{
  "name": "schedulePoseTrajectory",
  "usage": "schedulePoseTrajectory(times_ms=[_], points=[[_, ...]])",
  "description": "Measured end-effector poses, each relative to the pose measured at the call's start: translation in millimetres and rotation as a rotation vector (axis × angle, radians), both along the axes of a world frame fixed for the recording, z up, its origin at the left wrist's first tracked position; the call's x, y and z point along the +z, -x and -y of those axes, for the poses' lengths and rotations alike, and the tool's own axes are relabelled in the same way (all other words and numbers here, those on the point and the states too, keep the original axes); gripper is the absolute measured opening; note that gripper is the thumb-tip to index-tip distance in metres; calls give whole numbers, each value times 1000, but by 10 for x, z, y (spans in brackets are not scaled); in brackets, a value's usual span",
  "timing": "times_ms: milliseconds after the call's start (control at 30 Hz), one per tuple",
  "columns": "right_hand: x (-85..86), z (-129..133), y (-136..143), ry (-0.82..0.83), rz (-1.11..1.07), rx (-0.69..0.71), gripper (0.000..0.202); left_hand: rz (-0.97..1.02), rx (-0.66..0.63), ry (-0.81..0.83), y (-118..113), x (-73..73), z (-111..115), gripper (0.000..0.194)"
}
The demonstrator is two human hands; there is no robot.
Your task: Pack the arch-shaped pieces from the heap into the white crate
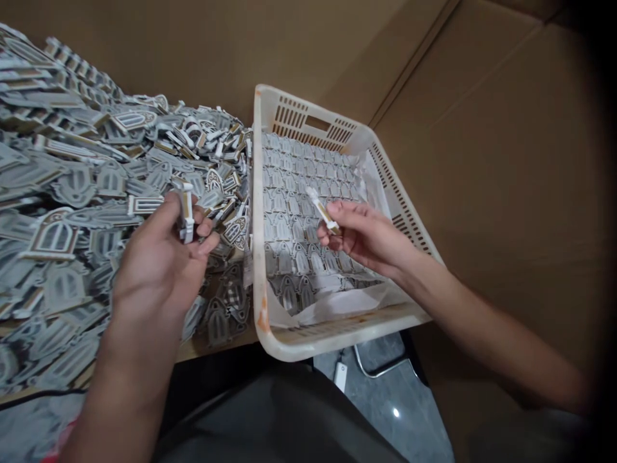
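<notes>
My left hand [164, 257] is closed around a small white-and-gold arched window piece [187, 212], held edge-on above the heap. In my right hand [357, 231], thumb and fingers pinch another such window piece [321, 209], tilted, over the basket. The white plastic basket [259, 225] has slotted walls and holds rows of the same arched pieces [294, 206], laid side by side on white paper [337, 302]. To the left lies a large loose heap of window pieces [72, 180], grey, white and gold, at various angles.
Brown cardboard [216, 51] rises behind the heap and basket, and more stands on the right [506, 193]. Below the basket are a grey floor [385, 411], a bent metal tube [385, 368] and a small white object [340, 376]. My dark-clothed lap [270, 418] is nearest.
</notes>
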State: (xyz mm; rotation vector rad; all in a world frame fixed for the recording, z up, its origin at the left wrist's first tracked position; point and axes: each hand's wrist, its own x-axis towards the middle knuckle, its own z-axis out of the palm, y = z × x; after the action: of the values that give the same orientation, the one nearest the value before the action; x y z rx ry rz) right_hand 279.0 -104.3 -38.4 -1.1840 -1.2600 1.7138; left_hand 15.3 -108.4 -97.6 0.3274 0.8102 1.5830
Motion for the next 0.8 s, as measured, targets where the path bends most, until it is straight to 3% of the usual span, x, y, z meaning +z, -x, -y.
schedulePoseTrajectory(times_ms=[200, 300, 433, 667, 800], points=[[-328, -4, -301, 122, 44, -94, 50, -28, -3, 18, 38, -31, 9, 17], [-417, -45, -426, -10, 197, -51, 38, -35, -3, 26, 67, -45, 21, 15], [-514, -84, -562, -199, 525, 122, 28, -71, -5, 24, 99, -67, 35, 16], [-661, 16, -613, 78, 749, 283, 23, -88, 43, -50, 75, -66, 59, 12], [-729, 85, -634, 228, 678, 347, 23, -55, 81, -42, 73, -53, 57, 14]])
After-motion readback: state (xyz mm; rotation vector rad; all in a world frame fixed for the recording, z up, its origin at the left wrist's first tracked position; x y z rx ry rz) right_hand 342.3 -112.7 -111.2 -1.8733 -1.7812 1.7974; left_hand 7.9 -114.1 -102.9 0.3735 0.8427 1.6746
